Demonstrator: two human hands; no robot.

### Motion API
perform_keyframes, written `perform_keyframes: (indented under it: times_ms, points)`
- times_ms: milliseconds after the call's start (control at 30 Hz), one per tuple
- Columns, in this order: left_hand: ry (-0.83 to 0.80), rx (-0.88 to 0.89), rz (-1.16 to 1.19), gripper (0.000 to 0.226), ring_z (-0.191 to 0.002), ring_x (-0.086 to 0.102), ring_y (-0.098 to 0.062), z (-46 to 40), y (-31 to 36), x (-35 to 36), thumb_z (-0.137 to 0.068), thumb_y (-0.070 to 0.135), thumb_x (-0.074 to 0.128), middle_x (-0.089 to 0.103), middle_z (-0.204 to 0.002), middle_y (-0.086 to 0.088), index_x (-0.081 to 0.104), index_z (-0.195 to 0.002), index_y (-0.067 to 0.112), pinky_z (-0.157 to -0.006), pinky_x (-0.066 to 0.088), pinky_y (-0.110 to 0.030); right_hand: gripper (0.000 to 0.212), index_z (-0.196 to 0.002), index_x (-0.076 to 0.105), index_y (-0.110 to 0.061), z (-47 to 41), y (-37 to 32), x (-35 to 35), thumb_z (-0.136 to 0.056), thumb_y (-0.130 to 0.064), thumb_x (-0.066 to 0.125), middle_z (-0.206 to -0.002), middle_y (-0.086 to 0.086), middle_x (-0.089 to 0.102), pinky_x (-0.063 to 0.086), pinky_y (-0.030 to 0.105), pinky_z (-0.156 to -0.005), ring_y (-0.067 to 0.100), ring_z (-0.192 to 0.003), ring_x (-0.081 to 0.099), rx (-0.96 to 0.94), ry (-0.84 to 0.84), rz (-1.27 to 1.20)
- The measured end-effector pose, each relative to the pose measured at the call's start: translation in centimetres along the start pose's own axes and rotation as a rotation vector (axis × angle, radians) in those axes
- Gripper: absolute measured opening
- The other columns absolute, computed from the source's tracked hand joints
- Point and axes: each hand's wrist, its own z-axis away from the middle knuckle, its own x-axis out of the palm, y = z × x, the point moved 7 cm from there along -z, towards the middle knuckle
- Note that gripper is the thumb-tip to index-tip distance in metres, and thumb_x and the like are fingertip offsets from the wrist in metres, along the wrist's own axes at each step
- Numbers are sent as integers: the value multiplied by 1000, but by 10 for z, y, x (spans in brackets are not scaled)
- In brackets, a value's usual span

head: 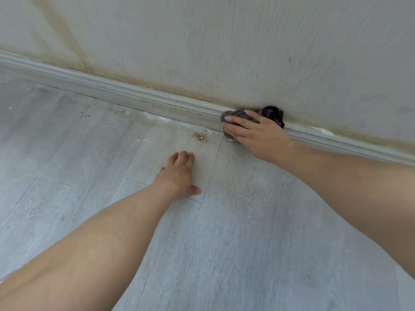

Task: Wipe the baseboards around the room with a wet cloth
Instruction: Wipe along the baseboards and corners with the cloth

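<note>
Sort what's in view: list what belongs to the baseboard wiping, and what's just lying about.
Belongs to the job:
- grey moulded baseboard
- dark grey and purple cloth
- right hand, pressing the cloth to the baseboard

Just lying about:
- small brown crumb patch on the grey plank floor
- left hand, resting on the floor

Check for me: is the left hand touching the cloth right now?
Apart. The head view shows the left hand flat on the floor, bare planks separating it from the cloth under the right hand.

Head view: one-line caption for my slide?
Right hand presses a cloth against the baseboard; left hand braces flat on the floor.
</note>
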Motion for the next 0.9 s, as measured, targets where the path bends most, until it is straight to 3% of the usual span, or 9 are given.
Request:
perform_keyframes:
  times_ms: [100,267,367,467,533,633,700,833,900]
  points:
    - [-3,3,-7,101,-143,-6,-27,0,1,0,-82,46,65,-6,-154,0,-5,-149,15,-114,23,-48,55,-126,61,-10,16,5,8,-87,-13,22,-135,-4,55,27,36,-107,14,-128,48,54,-52,5]
    - [10,10,22,101,-143,-1,-27,4,1,-2,-81,44,67,-4,-153,0,-2,-150,17,-114,23,-48,53,-129,59,-21,-16,-9,-12,-89,-19,24,-138,-14,50,36,32,-107,4,-131,41,46,21,55]
    - [14,10,12,97,-140,16,-27,9,7,-8,-81,42,68,6,-151,-2,5,-149,17,-109,32,-43,50,-151,16,-15,-29,-16,-18,-101,-20,21,-158,-8,7,5,36,-117,10,-145,-1,-62,66,61]
    - [60,62,-54,91,-132,30,-27,13,28,-18,-83,44,65,14,-148,-5,8,-148,15,-102,39,-42,54,-152,3,-14,-6,-4,-18,-102,-22,22,-159,-7,-4,-2,35,-117,12,-145,-9,-3,58,10]
    - [60,111,-77,95,-135,25,-27,12,50,-17,-84,46,64,9,-150,-6,2,-149,14,-105,36,-42,55,-152,7,-15,24,5,0,-100,-24,25,-159,-8,1,2,34,-117,11,-145,-4,19,28,47]
    - [-15,156,-126,103,-143,4,-28,7,81,-1,-83,51,61,-8,-155,-4,-10,-149,17,-114,22,-45,54,-140,46,-19,60,22,23,-87,-29,42,-147,-12,39,25,34,-112,8,-137,33,50,28,94]
    - [-67,153,-161,104,-144,-8,-27,4,92,11,-84,53,59,-18,-155,-2,-16,-148,20,-116,13,-48,53,-131,56,-20,78,26,39,-81,-27,40,-139,-13,49,28,33,-107,7,-130,44,63,-98,45]
    - [-102,135,-161,102,-142,-19,-25,1,88,23,-85,56,55,-26,-153,2,-19,-147,24,-117,9,-49,59,-149,23,-21,79,19,31,-90,-22,18,-157,-11,12,14,33,-116,9,-144,9,17,-9,63]
    - [-84,142,-144,102,-142,-20,-23,2,86,25,-84,57,56,-26,-154,3,-18,-147,25,-117,8,-48,54,-151,8,-17,66,16,21,-99,-22,19,-159,-8,-2,3,34,-117,11,-145,-5,-6,-11,1]
